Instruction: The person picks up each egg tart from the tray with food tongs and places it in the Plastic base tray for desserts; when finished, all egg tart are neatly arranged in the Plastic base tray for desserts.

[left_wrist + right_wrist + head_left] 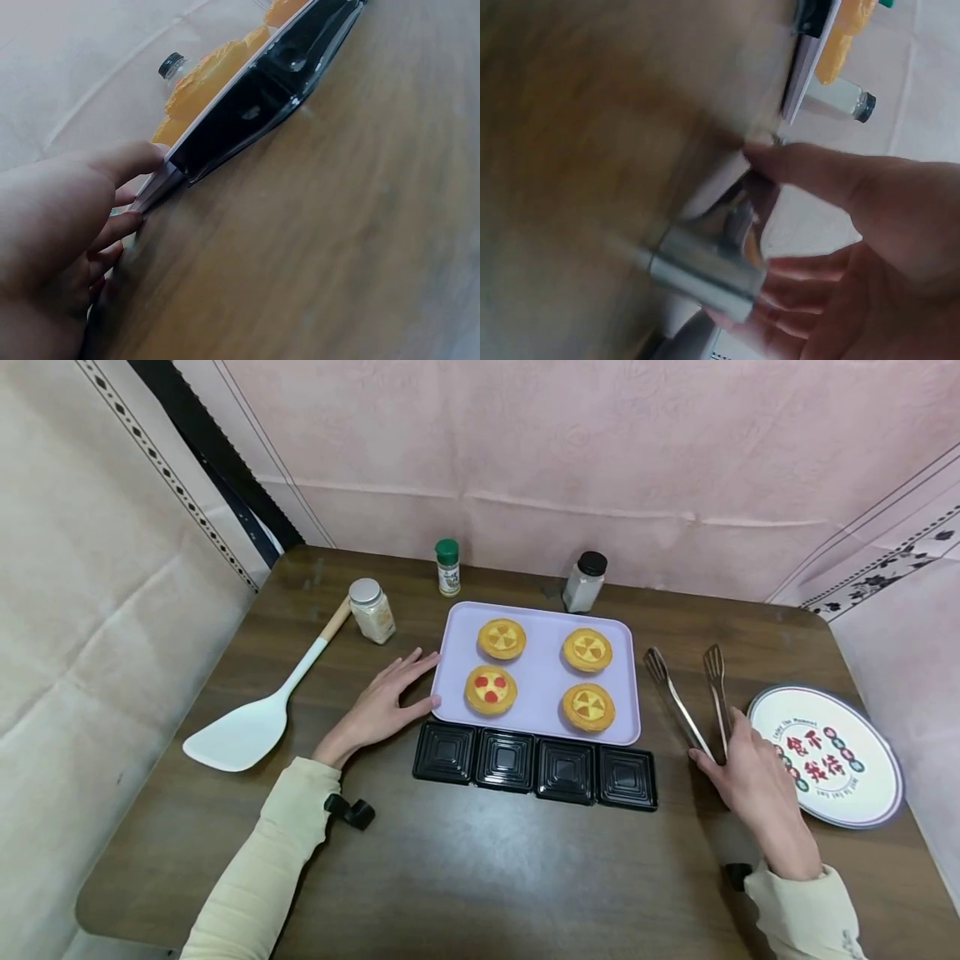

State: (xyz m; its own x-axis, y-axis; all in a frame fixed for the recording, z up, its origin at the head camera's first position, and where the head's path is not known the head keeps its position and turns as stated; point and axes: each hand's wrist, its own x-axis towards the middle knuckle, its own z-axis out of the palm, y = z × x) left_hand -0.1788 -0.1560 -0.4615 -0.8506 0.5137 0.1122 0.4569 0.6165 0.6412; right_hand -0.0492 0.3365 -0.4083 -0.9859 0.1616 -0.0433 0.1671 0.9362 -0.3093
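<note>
My left hand (pixel 381 703) lies beside the left end of a lilac tray (pixel 536 685); its spread fingers and thumb touch the rim, as the left wrist view confirms. Several round golden tarts sit on that tray. One tart (pixel 491 690) has red dots on top; the rest, such as the tart (pixel 588 707) at front right, carry yellow wedges. On the right, my right hand (pixel 761 789) holds metal tongs (pixel 682 710), thumb on one arm and fingers on the other. Their two tips are apart and point away from me. In the right wrist view the tongs' rear end (pixel 705 262) looks blurred.
Black square moulds (pixel 506 760) line the tray's front edge. A white oval plate (pixel 847 718) with red lettering lies right of the right hand. At left is a white spatula (pixel 243 735). Behind stand a white-lidded jar (pixel 372 610), a green-capped shaker (pixel 447 568) and a black-capped bottle (pixel 584 583).
</note>
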